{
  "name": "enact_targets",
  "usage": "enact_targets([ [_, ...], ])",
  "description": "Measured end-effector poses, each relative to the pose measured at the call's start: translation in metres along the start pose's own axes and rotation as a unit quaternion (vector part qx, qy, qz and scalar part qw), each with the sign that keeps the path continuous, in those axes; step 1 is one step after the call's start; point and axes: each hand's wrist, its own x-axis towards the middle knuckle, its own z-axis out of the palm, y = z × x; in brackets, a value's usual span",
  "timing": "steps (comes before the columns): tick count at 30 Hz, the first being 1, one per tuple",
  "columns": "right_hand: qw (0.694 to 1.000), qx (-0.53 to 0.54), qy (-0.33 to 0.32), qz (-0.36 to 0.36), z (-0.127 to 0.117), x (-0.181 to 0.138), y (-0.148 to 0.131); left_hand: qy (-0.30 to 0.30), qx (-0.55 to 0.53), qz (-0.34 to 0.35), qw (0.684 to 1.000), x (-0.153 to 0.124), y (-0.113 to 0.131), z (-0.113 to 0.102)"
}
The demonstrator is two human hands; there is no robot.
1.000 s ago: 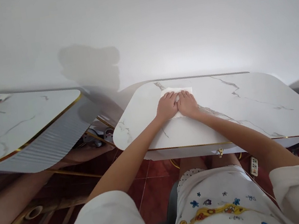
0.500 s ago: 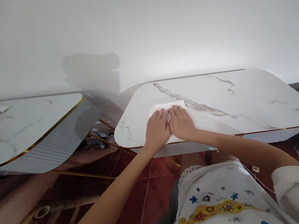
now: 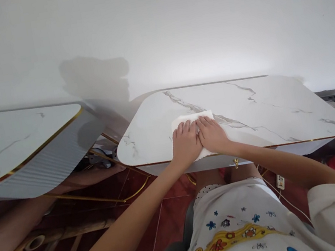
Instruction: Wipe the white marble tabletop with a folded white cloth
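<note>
A: ok so what are the hands up to here?

B: Left hand (image 3: 186,141) and right hand (image 3: 213,134) are side by side, palms down on a white cloth (image 3: 193,116). They meet around the thumbs. Fingers are stretched out flat, pointing away from the person — neither hand is pinching or bunching anything.

A: and where's the cloth exactly?

B: On the marble-look counter (image 3: 283,118), left of its middle. The lower end comes right to the gold-trimmed front edge, and the top edge peeks out past the fingertips. A brown-grey vein in the pattern slants past its upper right corner. Can't tell if it's fabric or a paper towel tbh.

A: what else is around?

B: Gold knob (image 3: 236,163) on the counter's front, just right of the hands. Second marble-look counter (image 3: 12,144) over on the left, with ribbed grey sides, and another person's bare leg (image 3: 7,227) below it. Behind everything there's a plain white wall (image 3: 185,23) with a blobby shadow on it. Down on the red tile floor (image 3: 159,226), right side — a power strip (image 3: 280,182).
</note>
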Motion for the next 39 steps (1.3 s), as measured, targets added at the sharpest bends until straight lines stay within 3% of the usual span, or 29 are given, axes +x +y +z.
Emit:
enact_targets([
  [8, 1.000, -0.017, 0.009, 0.019, -0.003, 0.035, 0.029, -0.014, -0.012, 0.012, 1.000, 0.046, 0.002, 0.018],
  [30, 0.999, -0.036, 0.016, -0.007, 0.019, 0.192, 0.086, 0.002, -0.033, 0.006, 0.999, 0.187, -0.060, 0.075],
  [39, 1.000, -0.025, 0.013, -0.007, 0.023, 0.230, 0.105, 0.013, -0.035, 0.001, 0.999, 0.223, -0.074, 0.096],
])
